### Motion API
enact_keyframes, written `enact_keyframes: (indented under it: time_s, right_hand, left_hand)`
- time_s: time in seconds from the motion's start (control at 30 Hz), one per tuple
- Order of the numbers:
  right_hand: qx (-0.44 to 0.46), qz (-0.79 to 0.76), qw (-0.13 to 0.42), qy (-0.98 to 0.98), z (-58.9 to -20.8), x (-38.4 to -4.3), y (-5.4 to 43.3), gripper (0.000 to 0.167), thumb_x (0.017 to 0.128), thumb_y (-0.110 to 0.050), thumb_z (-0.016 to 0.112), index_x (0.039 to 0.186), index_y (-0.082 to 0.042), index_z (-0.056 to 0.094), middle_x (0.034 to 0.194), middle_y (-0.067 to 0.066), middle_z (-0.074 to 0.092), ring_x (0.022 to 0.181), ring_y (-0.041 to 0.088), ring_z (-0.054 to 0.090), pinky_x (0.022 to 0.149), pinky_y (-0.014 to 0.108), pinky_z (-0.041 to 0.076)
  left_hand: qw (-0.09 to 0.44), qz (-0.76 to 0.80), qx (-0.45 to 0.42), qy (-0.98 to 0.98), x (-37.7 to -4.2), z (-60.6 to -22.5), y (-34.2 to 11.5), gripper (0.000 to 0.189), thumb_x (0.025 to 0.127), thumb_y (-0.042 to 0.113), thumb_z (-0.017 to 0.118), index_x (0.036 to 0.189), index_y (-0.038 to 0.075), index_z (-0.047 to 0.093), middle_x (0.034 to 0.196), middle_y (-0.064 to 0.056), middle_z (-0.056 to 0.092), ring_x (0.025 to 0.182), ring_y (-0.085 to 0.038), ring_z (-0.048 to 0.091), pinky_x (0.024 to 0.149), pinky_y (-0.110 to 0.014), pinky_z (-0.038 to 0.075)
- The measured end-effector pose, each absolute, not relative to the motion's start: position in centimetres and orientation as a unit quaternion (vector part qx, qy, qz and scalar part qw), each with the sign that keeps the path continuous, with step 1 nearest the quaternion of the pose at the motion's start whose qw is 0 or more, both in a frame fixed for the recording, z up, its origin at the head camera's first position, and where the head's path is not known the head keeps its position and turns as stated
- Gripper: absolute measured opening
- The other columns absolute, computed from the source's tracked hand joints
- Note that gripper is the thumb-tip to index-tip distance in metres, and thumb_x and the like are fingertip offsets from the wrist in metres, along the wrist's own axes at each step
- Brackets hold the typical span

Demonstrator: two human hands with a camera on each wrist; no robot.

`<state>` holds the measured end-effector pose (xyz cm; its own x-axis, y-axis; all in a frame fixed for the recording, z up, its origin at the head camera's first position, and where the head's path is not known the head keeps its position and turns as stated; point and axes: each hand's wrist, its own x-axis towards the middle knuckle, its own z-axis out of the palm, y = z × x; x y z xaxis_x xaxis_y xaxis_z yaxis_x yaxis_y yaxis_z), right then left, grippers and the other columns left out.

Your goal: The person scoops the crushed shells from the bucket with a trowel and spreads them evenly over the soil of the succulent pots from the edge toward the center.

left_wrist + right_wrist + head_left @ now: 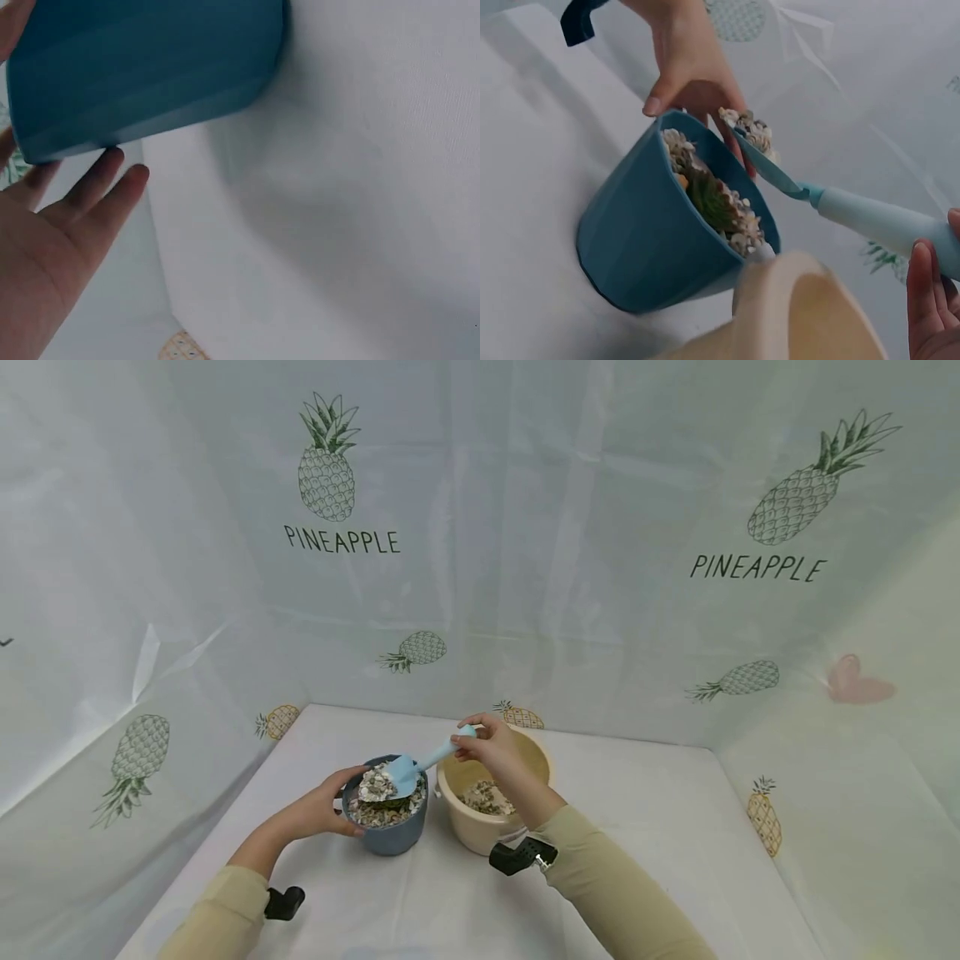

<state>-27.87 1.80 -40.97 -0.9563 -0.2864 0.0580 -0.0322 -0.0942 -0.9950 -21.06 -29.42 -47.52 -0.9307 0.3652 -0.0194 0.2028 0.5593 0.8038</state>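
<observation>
My left hand (pixel 315 810) holds the blue flower pot (pixel 392 841) by its left side, thumb and fingers spread around the rim. Small pebbles (pixel 375 814) fill the pot, and a green succulent (pixel 711 201) sits among them in the right wrist view. With my right hand (pixel 497 750) I grip the handle of a light-blue hand trowel (pixel 435 755). Its blade, heaped with pebbles (pixel 751 132), is over the pot's opening. My right forearm passes above the cream bucket (pixel 468 831), which has more pebbles (pixel 487 797) at its bottom.
Pot and bucket stand side by side on a white-covered table (pixel 645 827). Behind and beside the table hangs a pale curtain (pixel 525 568) with pineapple prints. A black wrist camera (pixel 522 856) sits below my right wrist, close to the bucket's front.
</observation>
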Motion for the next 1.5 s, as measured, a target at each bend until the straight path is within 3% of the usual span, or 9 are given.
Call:
enact_keyframes:
  time_s: [0.2, 0.6, 0.93, 1.3, 1.5]
  right_hand:
    - [-0.103, -0.725, 0.087, 0.675, -41.4, -27.6, 0.3, 0.025, 0.087, 0.0, 0.071, 0.109, 0.004, 0.061, 0.086, 0.012, 0.066, 0.066, 0.017, 0.067, 0.073, 0.038, 0.058]
    - [-0.114, -0.705, 0.069, 0.696, -41.7, -26.8, -1.5, 0.023, 0.084, 0.003, 0.073, 0.104, 0.003, 0.063, 0.082, 0.011, 0.064, 0.062, 0.015, 0.065, 0.066, 0.034, 0.059]
    - [-0.124, -0.698, 0.077, 0.701, -40.8, -26.5, -2.2, 0.028, 0.083, 0.001, 0.075, 0.109, 0.005, 0.062, 0.081, 0.01, 0.06, 0.063, 0.015, 0.065, 0.067, 0.032, 0.059]
    - [-0.151, -0.663, 0.082, 0.729, -39.5, -26.4, -3.2, 0.022, 0.081, -0.004, 0.079, 0.101, -0.006, 0.068, 0.081, 0.011, 0.063, 0.07, 0.025, 0.07, 0.068, 0.036, 0.059]
    - [-0.166, -0.646, 0.082, 0.74, -38.9, -26.3, -3.6, 0.023, 0.082, -0.003, 0.078, 0.101, -0.007, 0.068, 0.08, 0.01, 0.063, 0.069, 0.021, 0.069, 0.067, 0.034, 0.059]
  left_hand:
    - [0.109, 0.457, 0.169, 0.867, -21.8, -48.0, -30.1, 0.109, 0.069, 0.007, 0.089, 0.154, 0.001, 0.02, 0.152, -0.033, 0.016, 0.13, -0.058, 0.028, 0.091, -0.051, 0.049]
    - [0.1, 0.454, 0.131, 0.876, -21.9, -49.1, -30.2, 0.109, 0.069, 0.011, 0.089, 0.154, 0.004, 0.023, 0.153, -0.033, 0.017, 0.128, -0.063, 0.027, 0.093, -0.055, 0.048]
    - [0.108, 0.503, 0.087, 0.853, -20.9, -49.4, -30.1, 0.107, 0.072, 0.013, 0.088, 0.157, 0.014, 0.023, 0.156, -0.028, 0.013, 0.133, -0.059, 0.023, 0.094, -0.057, 0.046]
    - [0.086, 0.508, 0.068, 0.854, -19.6, -49.4, -29.6, 0.103, 0.074, 0.013, 0.087, 0.155, 0.011, 0.023, 0.155, -0.029, 0.013, 0.131, -0.059, 0.028, 0.093, -0.057, 0.046]
    - [0.085, 0.518, 0.048, 0.85, -18.9, -49.3, -29.1, 0.105, 0.077, 0.014, 0.085, 0.157, 0.013, 0.017, 0.157, -0.028, 0.01, 0.132, -0.058, 0.028, 0.095, -0.061, 0.043]
